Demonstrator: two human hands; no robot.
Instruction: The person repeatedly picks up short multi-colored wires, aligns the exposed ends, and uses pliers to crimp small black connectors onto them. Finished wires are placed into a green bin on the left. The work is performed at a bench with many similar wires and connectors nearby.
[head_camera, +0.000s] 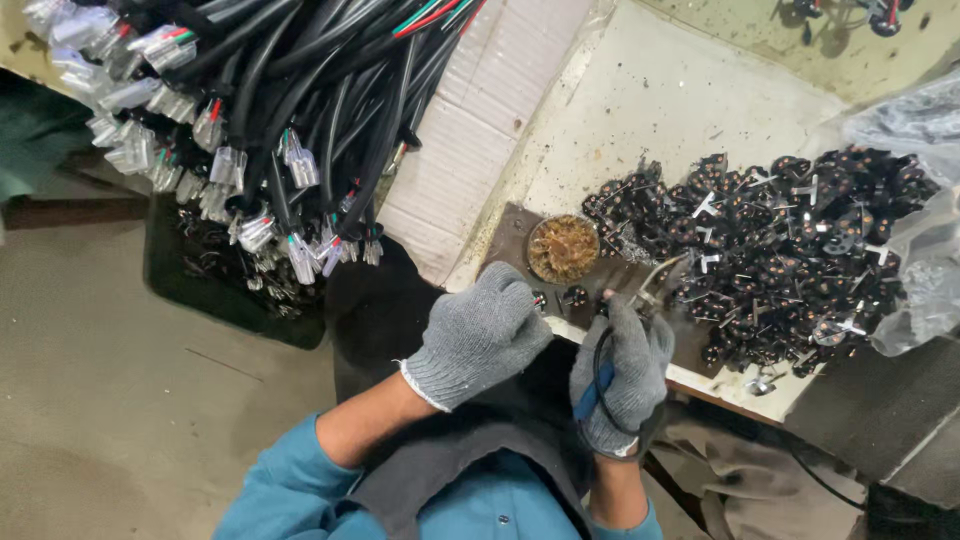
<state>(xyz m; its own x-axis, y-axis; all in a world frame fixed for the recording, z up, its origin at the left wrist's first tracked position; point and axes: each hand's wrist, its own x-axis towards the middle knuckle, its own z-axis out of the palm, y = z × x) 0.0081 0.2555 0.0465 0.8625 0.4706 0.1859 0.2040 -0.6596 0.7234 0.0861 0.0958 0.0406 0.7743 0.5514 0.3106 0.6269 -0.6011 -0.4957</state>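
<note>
Clear crumpled plastic bag (925, 270) lies at the bench's right edge.

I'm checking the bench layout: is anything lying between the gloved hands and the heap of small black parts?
Nothing visible blocks it. The right hand, holding a blue-handled tool, is at the near edge of the black parts pile. The round tin sits beyond the left hand, beside the pile.

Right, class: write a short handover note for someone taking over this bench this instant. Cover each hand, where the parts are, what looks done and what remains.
Left hand: gloved, closed on a small part at the bench edge.
Right hand: gloved, gripping a blue-handled tool with its tip near that part.
Pile of small black parts: on the bench, right of a round tin of brass wool.
Bundle of black cables with clear connectors hangs at left.
Done count cannot be told; the large pile looks like what remains.
</note>
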